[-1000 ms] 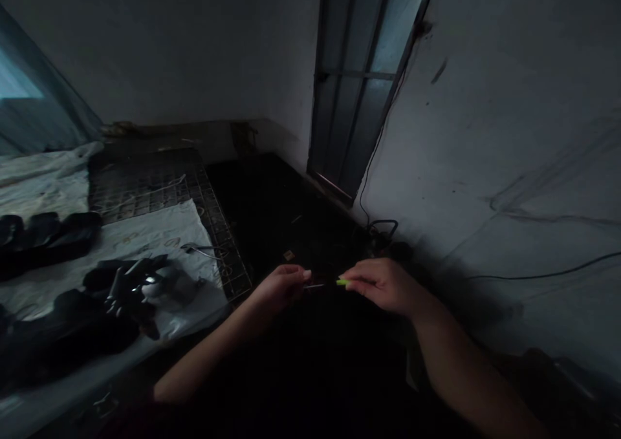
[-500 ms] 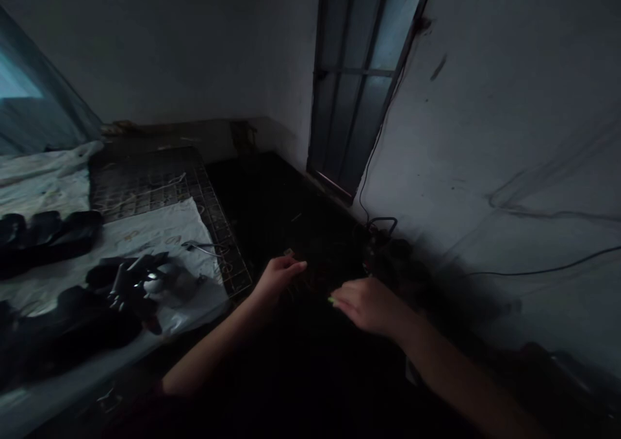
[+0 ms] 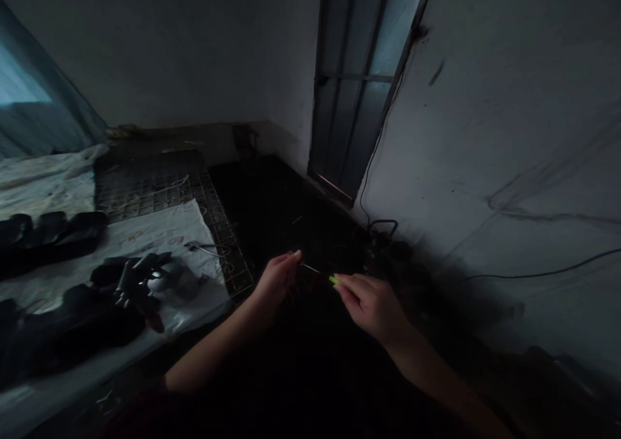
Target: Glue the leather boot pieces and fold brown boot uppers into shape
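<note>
So there's this thin tool point(image 3: 314, 270) just below the middle of the frame, strung out between the two hands. No idea what exactly it is, way too dark. The right hand point(image 3: 372, 304) is pinching the bright green handle point(image 3: 334, 280) between thumb and fingers. The left hand point(image 3: 276, 280) has its fingers closed up at the other end of the skinny shaft, but I can't tell if they've got the tip or something else.

My guess: super light, and the shaft looks like stiff metal that could bend if you lever on it sideways. The handle looks like smooth plastic, so maybe a bit slippery with damp fingers. I'd hold it by the green part and just steady the shaft lightly. Bare metal that thin probably wants to roll in your fingertips.
</note>
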The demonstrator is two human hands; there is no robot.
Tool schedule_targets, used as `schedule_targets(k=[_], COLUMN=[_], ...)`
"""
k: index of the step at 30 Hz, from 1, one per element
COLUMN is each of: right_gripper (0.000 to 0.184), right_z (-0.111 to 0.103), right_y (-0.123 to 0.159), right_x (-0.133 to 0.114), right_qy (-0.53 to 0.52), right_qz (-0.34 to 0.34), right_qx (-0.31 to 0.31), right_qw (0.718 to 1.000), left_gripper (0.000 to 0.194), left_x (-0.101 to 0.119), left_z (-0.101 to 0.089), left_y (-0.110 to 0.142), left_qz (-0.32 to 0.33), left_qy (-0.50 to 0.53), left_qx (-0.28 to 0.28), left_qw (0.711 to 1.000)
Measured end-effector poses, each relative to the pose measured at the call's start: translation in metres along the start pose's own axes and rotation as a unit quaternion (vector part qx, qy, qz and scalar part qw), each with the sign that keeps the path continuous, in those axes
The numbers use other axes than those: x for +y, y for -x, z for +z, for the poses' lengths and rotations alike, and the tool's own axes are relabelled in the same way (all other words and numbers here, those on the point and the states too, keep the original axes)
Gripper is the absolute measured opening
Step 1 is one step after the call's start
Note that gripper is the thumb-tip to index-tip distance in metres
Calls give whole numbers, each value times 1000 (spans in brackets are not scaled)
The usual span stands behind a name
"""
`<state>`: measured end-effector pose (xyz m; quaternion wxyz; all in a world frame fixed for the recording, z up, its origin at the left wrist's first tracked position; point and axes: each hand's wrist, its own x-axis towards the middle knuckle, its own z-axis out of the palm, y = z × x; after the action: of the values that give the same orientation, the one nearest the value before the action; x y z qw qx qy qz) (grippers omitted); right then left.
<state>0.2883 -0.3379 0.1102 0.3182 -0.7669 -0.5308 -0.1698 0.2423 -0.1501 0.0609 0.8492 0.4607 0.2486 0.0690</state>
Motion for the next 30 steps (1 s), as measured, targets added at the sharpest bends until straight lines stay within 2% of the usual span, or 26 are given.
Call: schedule_targets(k=[7,15,23,27,30], right_gripper=[18,14,11,11,12], right_z=[6,-1,-10,-7,-3], right_y=[2,-1,-4,-2,-3], right_x=[-3,11,25,29,28], right_qy=[16,-143,-221,-263,-278], right_qz=[19,71,92,125,121], right_qx=[6,-10,-50,-63,-95], right_qw=[1000,987,970,955,948], left_gripper=[50,46,43,38,36], left_x=[-2,3,15,14,10], left_z=[6,0,0,2,4], left_y=[5,5,10,11,11], left_qz=[11,-10,-41,-28,-34], left_qy=[12,-16,-44,-22,-16], left_qx=[-5,-69,-129,-166,-190], left_qw=[1000,997,990,985,981])
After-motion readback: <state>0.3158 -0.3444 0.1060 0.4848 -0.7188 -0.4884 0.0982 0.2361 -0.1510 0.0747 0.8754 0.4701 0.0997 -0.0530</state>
